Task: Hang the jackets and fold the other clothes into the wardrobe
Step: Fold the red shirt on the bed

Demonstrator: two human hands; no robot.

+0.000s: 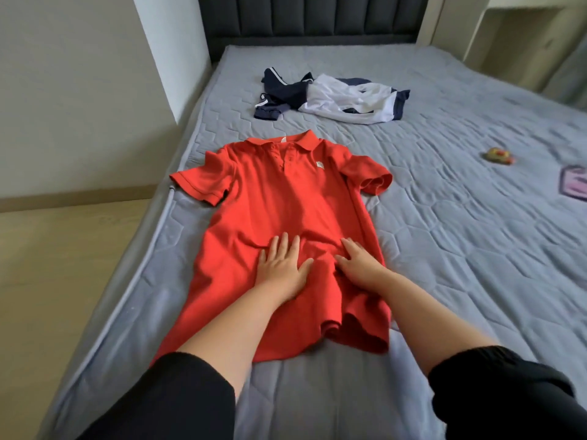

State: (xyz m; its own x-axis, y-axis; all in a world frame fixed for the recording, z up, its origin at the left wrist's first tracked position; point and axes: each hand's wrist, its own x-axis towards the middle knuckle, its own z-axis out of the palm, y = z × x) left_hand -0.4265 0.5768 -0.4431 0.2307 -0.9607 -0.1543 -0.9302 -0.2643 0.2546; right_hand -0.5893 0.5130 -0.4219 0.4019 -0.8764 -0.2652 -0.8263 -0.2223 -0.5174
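Mattress (444, 249), flat hands (281, 269) on polo (279, 198)

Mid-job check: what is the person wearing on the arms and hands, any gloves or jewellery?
No gloves: the left hand and right hand are bare, no ring or watch showing. The left sleeve and right sleeve are plain black, bunched up near the elbows, forearms uncovered.

The person wore black. The left sleeve (178, 398) ended near the elbow, its matt, soft-looking cloth fairly smooth with a plain edge. The right sleeve (508, 392), of the same black cloth, was bunched in thick folds at its end. Past the sleeves the left forearm (235, 325) and right forearm (422, 312) were bare, as were the left hand (281, 268) and right hand (359, 265).
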